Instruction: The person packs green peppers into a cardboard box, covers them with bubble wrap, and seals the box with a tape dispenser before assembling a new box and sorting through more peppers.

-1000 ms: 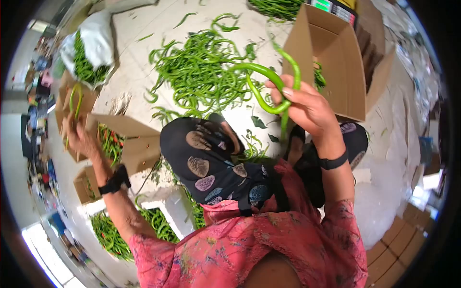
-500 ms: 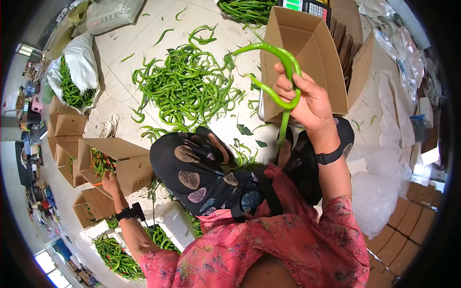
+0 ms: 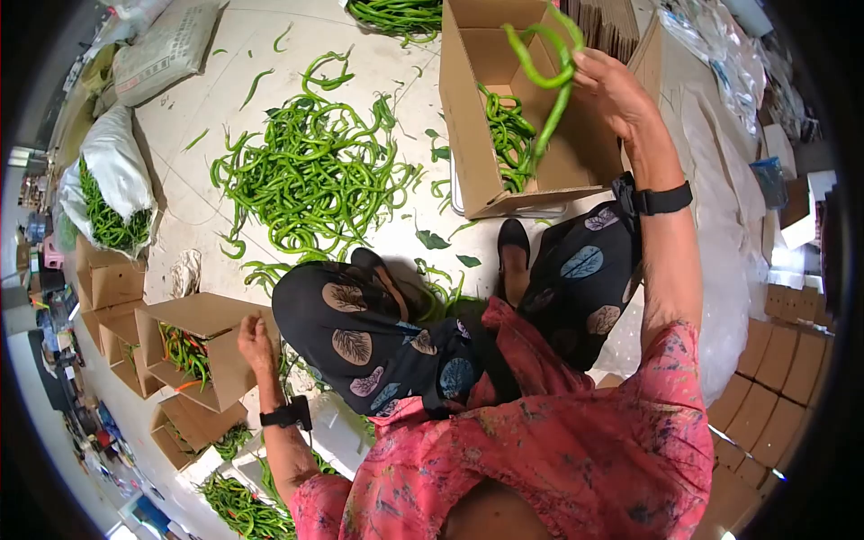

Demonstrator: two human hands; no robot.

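Note:
My right hand (image 3: pixel 618 94) is closed around a few long green chili peppers (image 3: pixel 565 76), which curl out past the fingertips. They hang over an open cardboard box (image 3: pixel 471 126), where more green chilies (image 3: pixel 507 135) lie along the left side. On the other side, my left hand (image 3: pixel 256 346) has its fingers curled in, and nothing shows in them. It is beside the right wall of a smaller cardboard box (image 3: pixel 236 364) holding red and green chilies (image 3: pixel 187 354). In front of my feet a large pile of green chilies (image 3: pixel 310 180) is spread on the floor.
A white sack (image 3: pixel 117 148) spills green chilies at the left, below a full sack (image 3: pixel 169 54). More cartons (image 3: pixel 112 274) stand behind the smaller box. Flattened cardboard (image 3: pixel 605 22) is stacked at the back right. Clear plastic sheeting (image 3: pixel 711 198) lies to the right.
My right hand has moved forward and right with the green chilies, over the large box. My left hand has drawn back from the smaller box; the orange-red chili at its fingers is no longer there.

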